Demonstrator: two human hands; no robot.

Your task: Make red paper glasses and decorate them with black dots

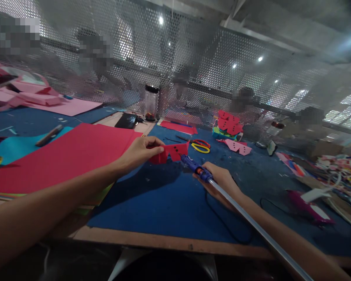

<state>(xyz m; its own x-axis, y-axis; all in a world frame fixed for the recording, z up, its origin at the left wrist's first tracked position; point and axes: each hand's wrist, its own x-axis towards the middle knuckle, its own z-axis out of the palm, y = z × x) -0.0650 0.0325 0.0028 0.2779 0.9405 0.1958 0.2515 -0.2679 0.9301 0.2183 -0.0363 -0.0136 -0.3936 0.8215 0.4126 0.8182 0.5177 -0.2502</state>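
A red cut-paper piece [173, 150] with dark holes is pinched in my left hand [142, 150], held above the blue tabletop [158, 203]. My right hand [219, 177] grips a blue glue gun [196, 167], from whose back a long clear glue stick [245, 212] runs toward me. The nozzle is at the paper's lower right edge; whether it touches, I cannot tell. Scissors [201, 146] with red and yellow handles lie just beyond. Similar red pieces [229, 123] are stacked on a small box at the back, with a pink piece [238, 147] in front.
Large red sheets [67, 156] cover the left side. A jar [151, 103] and a black phone-like object [126, 121] are at the back, before a perforated metal screen [193, 50]. To the right are a purple glue gun [310, 207], its cord and heaped paper scraps [336, 169].
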